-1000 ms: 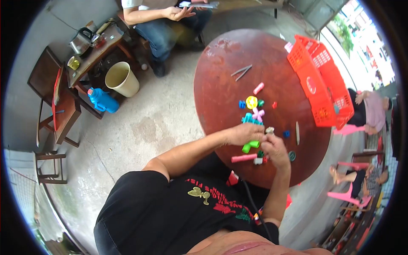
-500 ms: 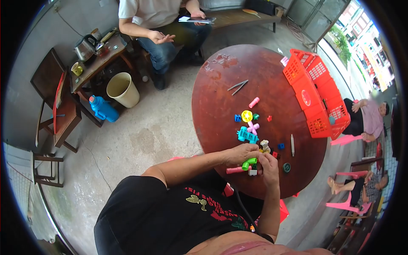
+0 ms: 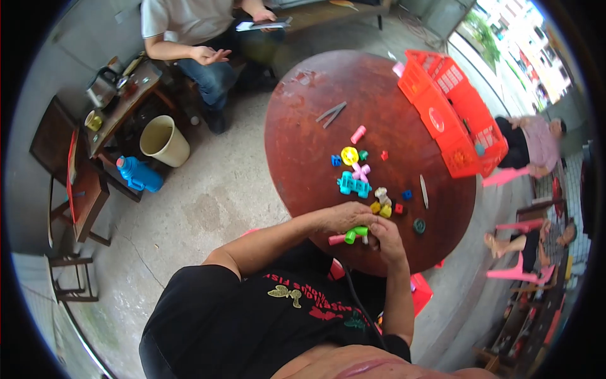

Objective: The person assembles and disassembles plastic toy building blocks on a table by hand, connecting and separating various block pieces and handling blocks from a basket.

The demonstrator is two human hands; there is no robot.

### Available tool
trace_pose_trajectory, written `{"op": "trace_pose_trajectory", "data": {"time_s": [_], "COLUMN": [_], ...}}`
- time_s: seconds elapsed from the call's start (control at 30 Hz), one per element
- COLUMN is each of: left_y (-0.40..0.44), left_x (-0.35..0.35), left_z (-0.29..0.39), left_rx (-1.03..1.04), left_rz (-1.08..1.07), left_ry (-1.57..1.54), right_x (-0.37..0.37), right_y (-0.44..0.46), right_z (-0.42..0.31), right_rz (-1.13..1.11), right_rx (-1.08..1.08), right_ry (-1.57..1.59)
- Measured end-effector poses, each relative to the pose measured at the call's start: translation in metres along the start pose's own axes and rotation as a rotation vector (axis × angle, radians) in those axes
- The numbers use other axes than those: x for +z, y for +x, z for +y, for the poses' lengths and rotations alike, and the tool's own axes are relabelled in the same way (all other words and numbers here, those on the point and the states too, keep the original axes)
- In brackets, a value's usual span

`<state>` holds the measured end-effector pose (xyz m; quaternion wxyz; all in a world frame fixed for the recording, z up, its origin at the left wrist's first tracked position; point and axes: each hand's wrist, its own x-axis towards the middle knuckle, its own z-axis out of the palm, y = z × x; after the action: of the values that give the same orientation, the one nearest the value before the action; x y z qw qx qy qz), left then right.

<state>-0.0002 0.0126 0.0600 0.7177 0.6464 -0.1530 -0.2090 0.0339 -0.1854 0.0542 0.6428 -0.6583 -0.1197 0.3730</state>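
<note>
My left hand (image 3: 346, 216) and my right hand (image 3: 387, 238) meet at the table's near edge, both with fingers closed. Between them sticks out a bright green toy tube (image 3: 355, 235), its upper part under my left fingers. A pink tube (image 3: 337, 240) lies against it on the left; whether they are joined, I cannot tell. What my right fingers pinch is mostly hidden, with a bit of white showing below. Just beyond my hands are yellow pieces (image 3: 382, 210), a cream figure (image 3: 381, 195), a red block (image 3: 398, 208) and a teal toy piece (image 3: 354, 184).
The round wooden table (image 3: 303, 132) also bears grey tweezers (image 3: 332, 114), a white stick-like tool (image 3: 424, 191), a dark green disc (image 3: 419, 225) and a red basket (image 3: 435, 120). A seated person (image 3: 189, 31) is across on the left; others sit at right.
The whole view has shifted, so the table appears higher and further left. My hands have drawn closer together around the green tube, and the white block below them is now mostly covered.
</note>
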Motion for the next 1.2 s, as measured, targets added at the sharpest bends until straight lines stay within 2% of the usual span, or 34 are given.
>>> {"op": "trace_pose_trajectory", "data": {"time_s": [0.07, 0.13, 0.2, 0.27, 0.33, 0.37, 0.4, 0.43, 0.53, 0.6, 0.67, 0.7, 0.8, 0.9, 0.93, 1.0, 1.07, 1.13, 1.2], "left_y": [0.009, 0.006, 0.006, 0.014, 0.019, 0.021, 0.023, 0.027, 0.021, 0.023, 0.018, 0.014, 0.009, 0.005, 0.003, -0.001, -0.002, -0.001, 0.003], "left_x": [0.002, 0.013, 0.003, 0.01, -0.003, -0.006, -0.006, -0.008, -0.006, -0.02, -0.032, -0.04, -0.069, -0.086, -0.089, -0.092, -0.09, -0.09, -0.088], "left_z": [-0.026, -0.002, -0.006, -0.002, -0.017, -0.025, -0.031, -0.036, -0.023, -0.03, -0.028, -0.028, -0.034, -0.029, -0.027, -0.024, -0.023, -0.027, -0.027], "left_rx": [0.007, -0.177, -0.256, -0.31, -0.121, -0.059, -0.042, -0.096, -0.152, -0.033, -0.023, 0.003, 0.202, 0.224, 0.236, 0.25, 0.247, 0.234, 0.157], "left_rz": [-0.003, 0.027, -0.122, 0.139, 0.03, 0.017, 0.084, 0.159, 0.368, 0.281, 0.474, 0.437, 0.284, 0.364, 0.375, 0.405, 0.466, 0.484, 0.522], "left_ry": [-0.079, -0.425, -0.585, -0.795, -0.985, -1.013, -1.061, -1.099, -1.198, -1.319, -1.292, -1.352, -1.4, -1.439, -1.425, -1.418, -1.395, -1.371, -1.33], "right_x": [-0.021, -0.022, -0.024, -0.022, -0.017, -0.017, -0.016, -0.009, 0.024, 0.04, 0.046, 0.046, 0.013, -0.024, -0.023, -0.033, -0.049, -0.04, -0.051], "right_y": [0.0, -0.008, -0.017, -0.019, -0.014, -0.004, 0.008, 0.015, 0.029, 0.044, 0.061, 0.068, 0.136, 0.217, 0.225, 0.243, 0.255, 0.231, 0.218], "right_z": [0.007, -0.002, -0.023, -0.037, -0.052, -0.053, -0.049, -0.054, -0.067, -0.071, -0.086, -0.098, -0.096, -0.059, -0.053, -0.04, -0.029, -0.037, -0.037], "right_rz": [-0.191, -0.335, -0.285, -0.039, 0.083, 0.131, 0.158, 0.149, 0.188, 0.248, 0.239, 0.23, 0.329, 0.182, 0.157, 0.124, 0.125, 0.295, 0.341], "right_rx": [-0.02, -0.099, -0.153, -0.106, -0.166, -0.413, -0.655, -0.696, -0.589, -0.771, -0.831, -0.694, -0.838, -0.845, -0.763, -0.787, -0.669, -0.421, -0.402], "right_ry": [0.109, 0.238, 0.077, -0.009, -0.285, -0.547, -0.797, -0.86, -1.13, -1.307, -1.304, -1.188, -1.237, -1.401, -1.426, -1.522, -1.523, -1.628, -1.472]}}
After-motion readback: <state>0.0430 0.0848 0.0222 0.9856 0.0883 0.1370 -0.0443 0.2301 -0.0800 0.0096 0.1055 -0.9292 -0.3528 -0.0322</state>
